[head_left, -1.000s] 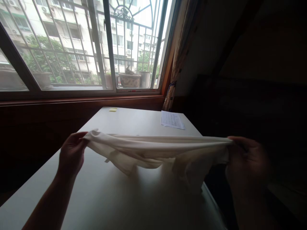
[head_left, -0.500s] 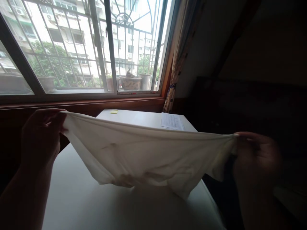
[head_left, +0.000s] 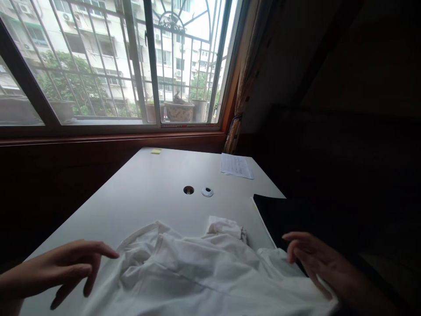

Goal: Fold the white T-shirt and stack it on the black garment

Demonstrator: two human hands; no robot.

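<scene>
A white cloth garment (head_left: 197, 272) lies crumpled over the near part of the white table (head_left: 138, 188), running off the bottom of the view. Its exact kind cannot be made out. At its left side my left hand (head_left: 69, 267) hovers with fingers spread, the index fingertip close to the fabric's edge. My right hand (head_left: 319, 259) is beyond the garment's right side, fingers apart and curved, holding nothing that I can see. Whether its lower fingers touch the cloth is unclear in the dark.
Near the table's middle are a round cable hole (head_left: 188, 190) and its loose cover (head_left: 207, 192). Printed sheets (head_left: 237, 166) and a yellow note (head_left: 155, 151) lie at the far end. A dark flat object (head_left: 272, 215) sits along the right edge. Behind is a barred window (head_left: 131, 66).
The garment was stretched in the air between both hands; now it lies on the table. Both hands have let go and moved lower, uncovering the cable hole, its cover and the dark object.
</scene>
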